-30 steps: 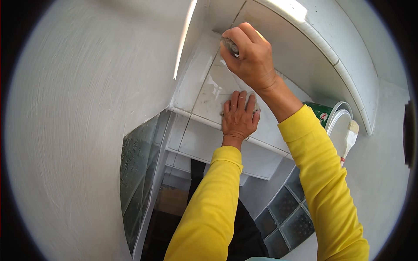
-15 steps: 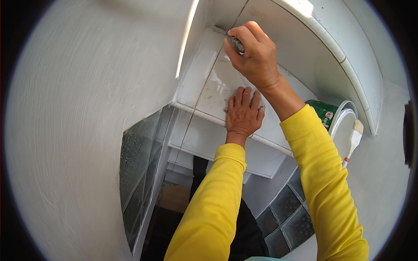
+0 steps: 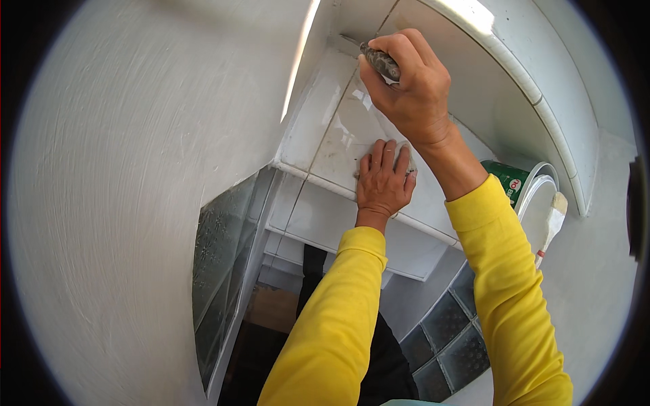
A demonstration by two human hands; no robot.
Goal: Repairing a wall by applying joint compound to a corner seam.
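My right hand [image 3: 414,91] is closed around the grey mottled handle [image 3: 382,63] of a scraper. Its thin blade [image 3: 349,40] points to the far left, by the corner where the white tiled step [image 3: 344,125] meets the riser and the left wall. Whether the blade touches the tile I cannot tell. Nearer to me, my left hand [image 3: 384,179] presses down by the step's front edge, fingers spread over a greyish crumpled rag [image 3: 412,166]. Most of the rag is hidden under the palm. Whitish smears and a wet-looking shine mark the tile around it.
On the right, a green pail [image 3: 502,174] lies tilted beside a white round lid or tub [image 3: 535,203], with a paintbrush [image 3: 556,215] across it. A white plastered wall [image 3: 135,203] rises on the left. Lower steps [image 3: 325,210] and glass blocks [image 3: 443,318] lie below.
My right hand has drawn back slightly to the right with the scraper, and more of its handle shows. The left hand stays in place on the rag. The whole view has shifted a little.
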